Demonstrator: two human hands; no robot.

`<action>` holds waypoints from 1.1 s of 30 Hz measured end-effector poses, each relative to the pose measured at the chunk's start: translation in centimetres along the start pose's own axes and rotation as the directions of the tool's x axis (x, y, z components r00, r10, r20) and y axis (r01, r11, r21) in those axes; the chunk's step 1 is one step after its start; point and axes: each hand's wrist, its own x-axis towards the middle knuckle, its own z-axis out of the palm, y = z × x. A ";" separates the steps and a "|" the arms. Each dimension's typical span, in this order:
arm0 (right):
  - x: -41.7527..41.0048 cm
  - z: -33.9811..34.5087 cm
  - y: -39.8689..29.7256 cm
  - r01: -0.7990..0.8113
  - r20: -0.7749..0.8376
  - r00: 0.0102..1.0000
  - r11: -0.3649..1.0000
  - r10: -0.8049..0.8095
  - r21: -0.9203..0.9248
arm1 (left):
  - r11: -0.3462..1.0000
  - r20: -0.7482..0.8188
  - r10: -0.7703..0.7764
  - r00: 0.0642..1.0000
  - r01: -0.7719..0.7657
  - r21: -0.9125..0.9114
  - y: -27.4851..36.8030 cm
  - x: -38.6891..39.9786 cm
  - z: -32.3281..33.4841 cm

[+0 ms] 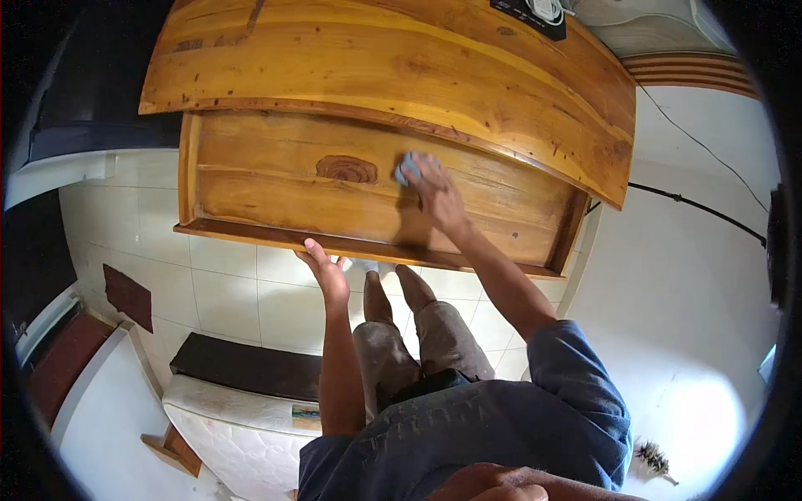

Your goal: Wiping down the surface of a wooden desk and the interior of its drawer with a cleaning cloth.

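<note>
A wide wooden drawer is pulled out from under the top of a wooden cabinet. Inside it, a dark knot marks the bare bottom board. My right hand reaches into the drawer, holding a light blue cloth against that board, right of the knot. At the drawer's front edge, my left hand grips the front panel from outside, thumb up along its rim and fingers partly hidden beneath.
A black box with a white cabled adapter lies on the cabinet top. Behind me are a mattress and a dark padded bench-like block. A brown mat lies on the tiled floor. A white wall rises at right.
</note>
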 end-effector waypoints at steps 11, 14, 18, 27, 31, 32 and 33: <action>-3.9 -2.6 1.9 0.089 0.107 0.991 0.996 -0.085 -0.030 | 0.999 0.006 0.015 1.000 -0.015 -0.030 0.2 0.3 -0.3; -5.3 -2.4 1.5 0.184 0.214 0.963 0.980 -0.165 -0.070 | 0.998 0.068 -0.008 0.998 0.012 -0.058 0.3 0.0 -0.3; -0.4 0.5 -1.0 0.377 0.281 0.892 0.926 -0.355 -0.027 | 0.999 0.055 0.035 0.998 -0.032 -0.040 0.6 -0.4 0.1; 5.6 4.7 -7.3 0.565 0.324 0.777 0.825 -0.539 0.015 | 0.990 0.012 0.051 0.999 -0.049 -0.132 1.2 -0.6 0.3; -1.0 -0.1 -3.2 0.537 0.525 0.717 0.844 -0.458 0.003 | 0.987 0.024 0.084 0.996 -0.080 -0.139 1.0 -0.5 0.3; -3.1 -1.5 -2.1 0.481 0.607 0.691 0.877 -0.392 0.019 | 0.993 0.009 0.070 0.997 -0.069 -0.095 0.8 -0.5 0.3; -5.1 -3.1 -1.1 0.468 0.534 0.737 0.883 -0.413 0.038 | 0.997 -0.006 0.057 0.998 -0.057 -0.050 0.7 -0.4 0.3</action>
